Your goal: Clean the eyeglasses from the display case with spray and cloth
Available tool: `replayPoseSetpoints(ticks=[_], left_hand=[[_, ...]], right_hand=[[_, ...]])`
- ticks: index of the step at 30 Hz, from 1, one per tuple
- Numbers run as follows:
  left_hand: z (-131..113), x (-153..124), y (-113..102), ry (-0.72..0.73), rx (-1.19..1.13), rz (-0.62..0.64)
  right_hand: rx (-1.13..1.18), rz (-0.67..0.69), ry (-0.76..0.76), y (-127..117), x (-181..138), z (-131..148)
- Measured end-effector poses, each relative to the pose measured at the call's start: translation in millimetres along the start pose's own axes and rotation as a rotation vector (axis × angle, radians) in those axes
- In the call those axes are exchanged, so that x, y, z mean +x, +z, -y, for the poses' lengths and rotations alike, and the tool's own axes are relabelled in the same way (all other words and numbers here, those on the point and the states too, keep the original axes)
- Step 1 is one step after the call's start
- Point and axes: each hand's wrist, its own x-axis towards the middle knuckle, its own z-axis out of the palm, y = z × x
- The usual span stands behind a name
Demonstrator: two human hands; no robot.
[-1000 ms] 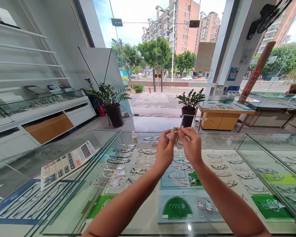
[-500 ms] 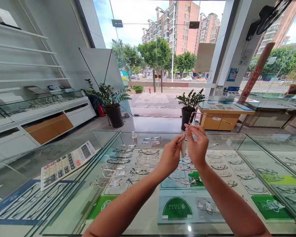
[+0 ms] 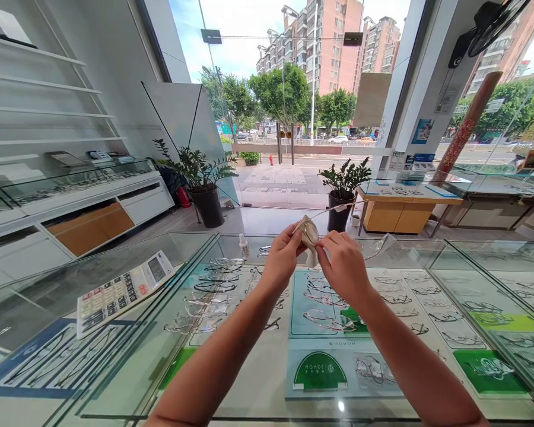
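My left hand [image 3: 283, 254] is closed, pinching a pale cloth [image 3: 312, 258] around one lens of a pair of eyeglasses [image 3: 311, 230]. The cloth hangs below the fingers. My right hand [image 3: 345, 261] has its fingertips together on the near side of the same eyeglasses, at the frame beside that lens. A thin temple arm reaches up and to the right, and part of the frame is hidden by the fingers. Both hands are above the glass display counter [image 3: 249, 388], over rows of eyeglasses [image 3: 218, 284].
A white calculator [image 3: 124, 290] rests on the counter at left. A small white spray bottle [image 3: 244, 244] stands near its far edge. A MOHOE display board [image 3: 365, 350] is in front of me. Two potted plants [image 3: 206, 201] flank the glass door.
Both hands have lowered slightly and moved left, with the right hand now turned more sideways. The eyeglasses have rotated, bringing a lens and the cloth into clearer view.
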Motion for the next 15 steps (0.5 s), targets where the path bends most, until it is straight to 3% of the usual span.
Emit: replayPoseSetpoints(ticks=[9,12,15], left_hand=[[8.3,-15.4,16.1,0.091,0.254,0.165],[3.8,-19.9,17.3,0.129,0.334,0.173],[-5.6,-26.8,18.0,0.149,0.393,0.143]], right_hand=[[-0.025,-0.059,0.041,-2.2,1.5,-4.1],[0.152,-0.108,0.083,-13.8,5.6,-12.2],[0.486,-0.187,0.188,-27.6,10.7,-26.2]])
